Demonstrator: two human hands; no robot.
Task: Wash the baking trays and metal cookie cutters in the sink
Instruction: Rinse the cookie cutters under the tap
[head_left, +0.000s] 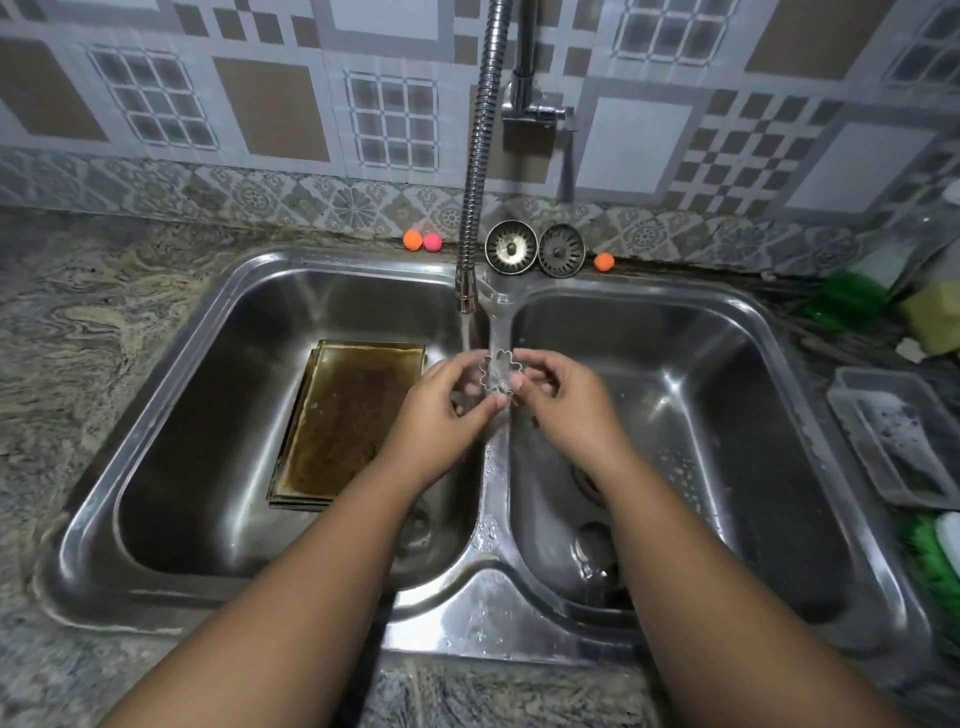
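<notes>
A flower-shaped metal cookie cutter (500, 371) is held over the divider of the double steel sink (483, 587), just beside the water stream running from the flexible faucet hose (474, 208). My left hand (441, 410) pinches its left side and my right hand (563, 402) pinches its right side. A stack of stained, brownish baking trays (345, 421) lies flat in the left basin, partly hidden by my left forearm. Another metal piece (595, 556) lies near the front of the right basin.
Two sink strainers (537, 248) lean against the back wall beside small orange and pink balls (422, 240). At the right stand a clear plastic tub (893, 431) with soapy water, a green scrubber (844, 299), a yellow sponge (932, 319) and a green brush (930, 551).
</notes>
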